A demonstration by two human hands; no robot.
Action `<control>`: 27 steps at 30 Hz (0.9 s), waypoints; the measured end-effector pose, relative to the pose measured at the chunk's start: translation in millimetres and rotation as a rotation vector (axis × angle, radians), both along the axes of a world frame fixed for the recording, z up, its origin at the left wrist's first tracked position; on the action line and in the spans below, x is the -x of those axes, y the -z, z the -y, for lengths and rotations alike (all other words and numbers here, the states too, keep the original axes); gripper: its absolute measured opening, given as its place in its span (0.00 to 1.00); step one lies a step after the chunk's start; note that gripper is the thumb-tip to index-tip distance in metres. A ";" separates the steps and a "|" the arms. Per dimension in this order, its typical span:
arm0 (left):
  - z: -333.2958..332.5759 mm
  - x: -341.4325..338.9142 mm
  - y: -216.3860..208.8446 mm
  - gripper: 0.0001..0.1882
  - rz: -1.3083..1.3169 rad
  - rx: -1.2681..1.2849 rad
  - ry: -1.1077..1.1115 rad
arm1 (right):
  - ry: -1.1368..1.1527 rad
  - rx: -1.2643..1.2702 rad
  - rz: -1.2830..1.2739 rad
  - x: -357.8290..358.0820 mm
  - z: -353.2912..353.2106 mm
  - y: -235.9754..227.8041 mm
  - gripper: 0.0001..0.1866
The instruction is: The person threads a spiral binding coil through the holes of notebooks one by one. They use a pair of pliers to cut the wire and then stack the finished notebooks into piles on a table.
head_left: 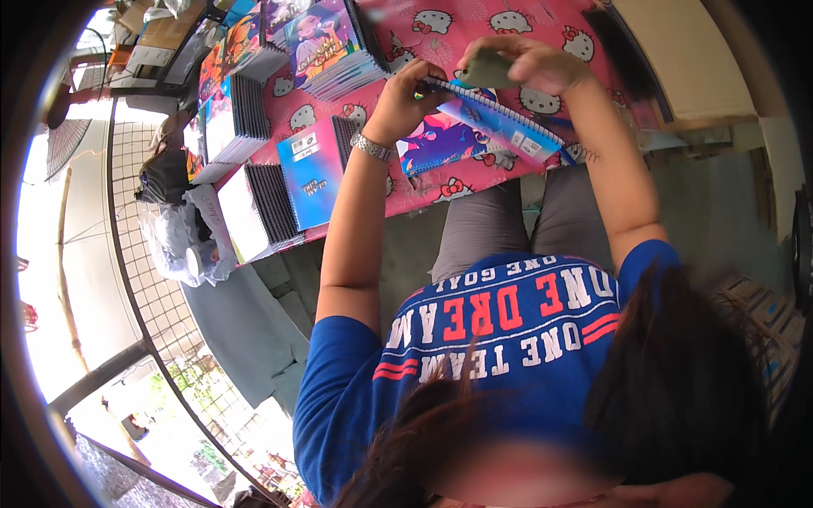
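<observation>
My left hand (410, 103), a metal watch on its wrist, is closed on the upper left end of a spiral notebook (513, 129) with a blue and pink cover. The notebook is tilted over the table, its coil edge up. From its lower right end a loose curl of dark wire coil (584, 153) sticks out near my right forearm. My right hand (546, 68), slightly blurred, grips a small olive-green object (487, 69) just above the coil edge; its exact kind is unclear. Under the held notebook lies another notebook (432, 149) with a purple and pink cover.
A pink cartoon-cat cloth (457, 188) covers the table. Stacked notebooks (339, 63) stand at the far left, with another stack (309, 182) near the left front edge. A plastic bag (190, 241) hangs by the left corner. A cardboard box (686, 63) stands at the right.
</observation>
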State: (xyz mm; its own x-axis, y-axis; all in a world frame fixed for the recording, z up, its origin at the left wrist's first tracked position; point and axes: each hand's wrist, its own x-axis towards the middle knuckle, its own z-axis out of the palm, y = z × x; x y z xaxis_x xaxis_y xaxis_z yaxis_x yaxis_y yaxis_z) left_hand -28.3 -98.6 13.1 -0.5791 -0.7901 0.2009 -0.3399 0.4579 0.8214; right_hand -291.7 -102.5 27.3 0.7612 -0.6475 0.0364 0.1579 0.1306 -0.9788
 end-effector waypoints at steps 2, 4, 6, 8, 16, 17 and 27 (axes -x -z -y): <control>4.3 -0.1 7.3 0.13 -0.058 -0.092 -0.017 | -0.022 0.003 -0.020 -0.7 7.3 4.9 0.34; 5.2 -0.8 3.7 0.12 -0.040 -0.099 -0.018 | -0.016 0.049 -0.112 -1.6 13.2 1.6 0.30; 1.3 -2.9 1.0 0.12 -0.070 -0.182 -0.050 | -0.029 -0.075 0.153 -8.7 7.7 5.4 0.27; -4.6 -5.4 -1.5 0.11 -0.087 -0.215 -0.080 | -0.010 0.002 -0.225 -5.8 11.2 2.1 0.27; -29.1 -7.4 9.1 0.09 -0.471 -0.302 -0.449 | 0.900 0.755 -0.857 92.7 -28.1 125.0 0.40; -35.4 -11.2 13.5 0.09 -0.480 -0.283 -0.486 | 0.959 0.869 -0.951 91.3 -47.9 131.6 0.42; -47.8 -3.8 32.1 0.14 -0.534 -0.201 -0.771 | 0.832 0.768 -1.022 26.6 -152.2 118.2 0.30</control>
